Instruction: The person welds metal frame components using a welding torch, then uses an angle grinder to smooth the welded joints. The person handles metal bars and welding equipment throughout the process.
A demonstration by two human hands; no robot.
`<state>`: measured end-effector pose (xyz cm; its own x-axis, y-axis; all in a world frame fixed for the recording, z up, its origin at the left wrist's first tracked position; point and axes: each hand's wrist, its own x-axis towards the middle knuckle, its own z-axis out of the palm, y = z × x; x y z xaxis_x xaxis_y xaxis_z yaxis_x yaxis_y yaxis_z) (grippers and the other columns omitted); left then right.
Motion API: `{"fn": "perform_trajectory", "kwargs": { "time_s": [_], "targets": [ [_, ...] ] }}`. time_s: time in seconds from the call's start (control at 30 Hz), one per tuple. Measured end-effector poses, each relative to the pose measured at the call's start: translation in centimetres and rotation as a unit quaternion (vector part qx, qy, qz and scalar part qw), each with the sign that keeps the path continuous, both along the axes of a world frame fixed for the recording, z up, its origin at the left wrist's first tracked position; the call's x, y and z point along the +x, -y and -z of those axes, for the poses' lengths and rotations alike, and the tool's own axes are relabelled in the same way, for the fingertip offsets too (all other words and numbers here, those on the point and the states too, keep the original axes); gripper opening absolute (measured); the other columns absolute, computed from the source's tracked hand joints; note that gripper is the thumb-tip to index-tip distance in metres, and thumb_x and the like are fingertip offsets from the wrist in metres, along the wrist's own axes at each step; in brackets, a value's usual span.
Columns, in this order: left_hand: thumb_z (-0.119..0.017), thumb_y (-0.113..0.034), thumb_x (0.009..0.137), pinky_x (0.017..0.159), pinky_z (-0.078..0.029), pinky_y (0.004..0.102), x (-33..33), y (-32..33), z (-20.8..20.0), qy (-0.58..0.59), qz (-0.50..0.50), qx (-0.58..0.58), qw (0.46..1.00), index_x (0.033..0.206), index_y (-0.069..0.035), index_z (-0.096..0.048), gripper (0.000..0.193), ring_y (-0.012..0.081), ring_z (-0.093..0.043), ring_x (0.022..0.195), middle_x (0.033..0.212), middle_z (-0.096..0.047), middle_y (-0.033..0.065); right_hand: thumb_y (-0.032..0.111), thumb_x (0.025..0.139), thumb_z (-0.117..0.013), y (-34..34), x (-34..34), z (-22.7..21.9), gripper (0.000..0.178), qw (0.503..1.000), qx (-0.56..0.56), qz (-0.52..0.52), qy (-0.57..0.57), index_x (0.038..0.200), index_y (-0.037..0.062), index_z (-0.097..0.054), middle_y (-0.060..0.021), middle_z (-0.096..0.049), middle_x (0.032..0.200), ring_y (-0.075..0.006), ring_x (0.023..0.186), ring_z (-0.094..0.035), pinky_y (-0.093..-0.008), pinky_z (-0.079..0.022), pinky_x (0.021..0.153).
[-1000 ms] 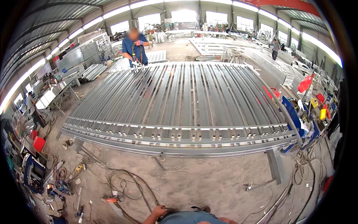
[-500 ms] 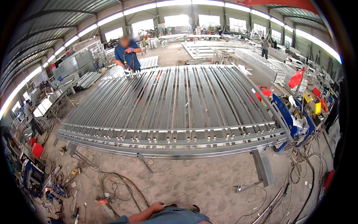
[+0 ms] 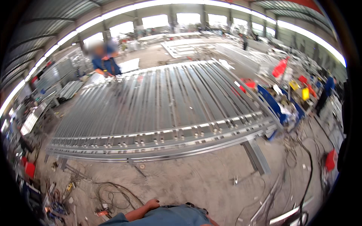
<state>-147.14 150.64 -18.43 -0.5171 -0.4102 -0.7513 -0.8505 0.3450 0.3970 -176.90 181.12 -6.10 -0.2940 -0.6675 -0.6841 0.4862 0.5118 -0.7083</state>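
Observation:
My left hand [image 3: 152, 203] is held low in front of my body, near the lower edge. Its fingers look loosely curled, and no object shows in it. Only a sliver of my right arm [image 3: 212, 222] comes in at the bottom; my right hand is out of sight. Ahead of me, apart from my hands, lies a large metal frame [image 3: 158, 150] raised on supports. Many long grey bars [image 3: 151, 101] run across it side by side, with short bar ends along the near rail. Motion smears parts of the picture.
A co-worker in blue [image 3: 107, 64] bends over the frame's far left corner. Another person [image 3: 327, 92] stands at the right, beyond blue panels [image 3: 269, 101]. Cables [image 3: 113, 192] coil on the floor left; a support leg [image 3: 256, 156] juts towards me. Rods [image 3: 266, 203] lie right.
My view has turned to the right, so the frame and co-worker sit further left. A person in blue at the right now shows more fully. My left hand stays low by my body.

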Motion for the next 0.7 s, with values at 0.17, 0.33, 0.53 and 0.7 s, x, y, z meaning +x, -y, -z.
{"fn": "perform_trajectory", "kwargs": {
  "time_s": [0.17, 0.33, 0.53, 0.7],
  "targets": [
    [-0.069, -0.057, 0.080, 0.115, -0.045, 0.0402, 2.4, 1.4, 3.6, 0.023, 0.056, 0.017, 0.998, 0.140, -0.006, -0.066, 0.079, 0.0339, -0.060, 0.134, 0.142, -0.065, 0.0194, 0.039, 0.090, -0.073, -0.3, 1.8, -0.2, 0.045, 1.000, -0.012, 0.026, 0.008, 0.116, 0.0024, -0.074, -0.0104, -0.074, 0.105, -0.0210, 0.096, -0.070, -0.0372, -0.055, 0.080],
    [-0.069, -0.042, 0.075, 0.111, -0.048, 0.0405, 1.1, 1.4, 3.5, -0.001, 0.050, 0.002, 0.999, 0.136, -0.001, -0.067, 0.073, 0.0368, -0.062, 0.130, 0.137, -0.066, 0.0243, 0.037, 0.090, -0.073, -1.3, 2.9, -0.5, 0.043, 0.998, -0.003, 0.063, 0.013, 0.115, 0.0024, -0.074, -0.0099, -0.074, 0.104, -0.0206, 0.094, -0.069, -0.0367, -0.055, 0.079],
    [-0.067, -0.034, 0.075, 0.107, -0.051, 0.0416, 0.0, 1.9, 0.8, -0.027, 0.052, 0.001, 0.998, 0.133, 0.000, -0.069, 0.068, 0.0365, -0.065, 0.125, 0.130, -0.069, 0.0259, 0.036, 0.090, -0.073, -2.0, 4.1, -0.6, 0.041, 0.995, 0.003, 0.093, 0.022, 0.114, 0.0024, -0.074, -0.0093, -0.073, 0.102, -0.0202, 0.093, -0.069, -0.0361, -0.055, 0.078],
    [-0.068, -0.031, 0.076, 0.102, -0.053, 0.0420, -1.0, 2.4, -0.5, 0.001, 0.032, -0.002, 0.999, 0.133, 0.001, -0.068, 0.066, 0.0359, -0.069, 0.118, 0.125, -0.072, 0.0258, 0.035, 0.090, -0.073, -2.7, 4.6, -0.6, 0.040, 0.994, 0.009, 0.110, 0.024, 0.112, 0.0024, -0.074, -0.0088, -0.073, 0.101, -0.0198, 0.092, -0.069, -0.0356, -0.055, 0.077]
  ]
}}
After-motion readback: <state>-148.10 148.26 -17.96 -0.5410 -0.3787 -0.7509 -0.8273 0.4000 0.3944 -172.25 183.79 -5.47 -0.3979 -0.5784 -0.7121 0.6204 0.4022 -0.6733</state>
